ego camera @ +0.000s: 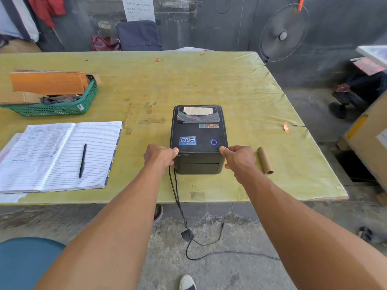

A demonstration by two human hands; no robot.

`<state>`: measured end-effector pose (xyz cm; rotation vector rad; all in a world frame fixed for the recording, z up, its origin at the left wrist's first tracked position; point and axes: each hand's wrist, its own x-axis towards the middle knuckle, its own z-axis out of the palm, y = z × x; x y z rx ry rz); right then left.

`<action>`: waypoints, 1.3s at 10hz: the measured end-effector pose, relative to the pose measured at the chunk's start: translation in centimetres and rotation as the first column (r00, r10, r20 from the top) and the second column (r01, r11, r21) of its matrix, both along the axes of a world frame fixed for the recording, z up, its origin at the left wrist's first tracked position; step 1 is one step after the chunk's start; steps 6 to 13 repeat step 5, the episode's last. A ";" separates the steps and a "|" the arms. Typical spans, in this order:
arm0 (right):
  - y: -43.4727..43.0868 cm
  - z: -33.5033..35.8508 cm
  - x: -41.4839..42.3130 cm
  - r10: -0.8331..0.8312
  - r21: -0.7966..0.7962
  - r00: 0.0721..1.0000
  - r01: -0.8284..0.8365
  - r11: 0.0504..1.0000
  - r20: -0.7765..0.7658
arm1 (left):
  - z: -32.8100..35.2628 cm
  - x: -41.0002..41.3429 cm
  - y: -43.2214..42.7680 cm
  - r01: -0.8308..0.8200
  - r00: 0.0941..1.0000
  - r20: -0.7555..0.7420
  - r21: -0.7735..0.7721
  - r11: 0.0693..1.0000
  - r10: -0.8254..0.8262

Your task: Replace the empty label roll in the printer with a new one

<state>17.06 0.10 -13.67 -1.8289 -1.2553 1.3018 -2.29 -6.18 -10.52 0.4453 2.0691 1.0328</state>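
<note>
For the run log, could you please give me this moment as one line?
left hand on printer left side | right hand on right side | lid closed | cardboard core on table, right of printer

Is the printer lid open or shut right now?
Shut: the printer lid sits flush on the body, with both hands gripping its front corners.

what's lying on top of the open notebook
A black pen lies on the notebook's right-hand lined page. Loose papers stick out underneath; the rest below is covered.
</note>
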 end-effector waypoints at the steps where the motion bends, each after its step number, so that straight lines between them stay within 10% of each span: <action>1: -0.1 0.2 -0.1 -0.011 0.016 1.000 0.011 1.000 0.008 | -0.1 -0.2 0.1 0.025 1.000 -0.016 -0.009 1.000 -0.025; 4: -1.1 1.2 -0.3 0.105 0.062 0.974 -0.119 0.991 0.199 | -0.7 -0.3 -0.1 0.132 0.977 -0.170 0.019 0.991 -0.126; 13: -1.4 2.6 0.0 0.063 0.047 0.989 -0.070 0.996 0.130 | -3.5 -0.4 -4.0 0.242 0.942 -0.234 -0.022 0.970 -0.241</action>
